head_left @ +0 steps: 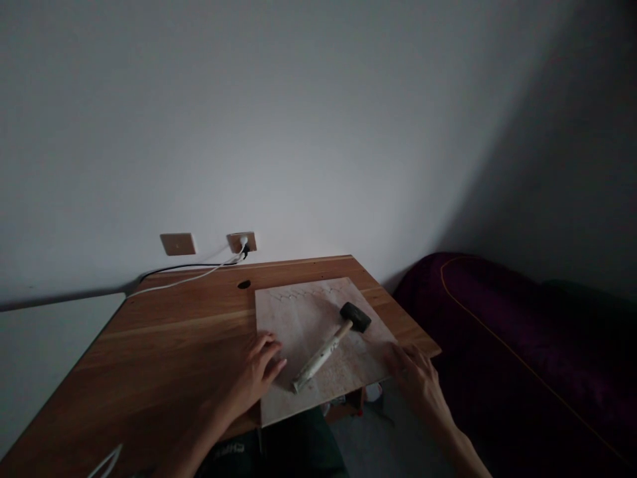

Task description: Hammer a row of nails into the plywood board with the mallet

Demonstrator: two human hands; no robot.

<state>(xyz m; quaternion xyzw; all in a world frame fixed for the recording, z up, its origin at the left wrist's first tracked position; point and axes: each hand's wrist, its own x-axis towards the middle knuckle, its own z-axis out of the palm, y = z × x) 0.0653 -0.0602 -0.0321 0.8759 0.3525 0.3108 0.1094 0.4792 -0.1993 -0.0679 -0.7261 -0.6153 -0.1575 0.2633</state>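
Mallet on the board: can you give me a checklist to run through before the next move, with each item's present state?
1. Mallet lying wholly on the board: ok.
2. Mallet free of both hands: ok, neither hand holds it.
3. Left hand at the board's left edge: ok, fingers loosely curled.
4. Right hand gripping the board: cannot tell; it is at the right edge, but blurred.
5. Board's near edge fully supported by the table: cannot tell.
6. White cable apart from the board: ok.
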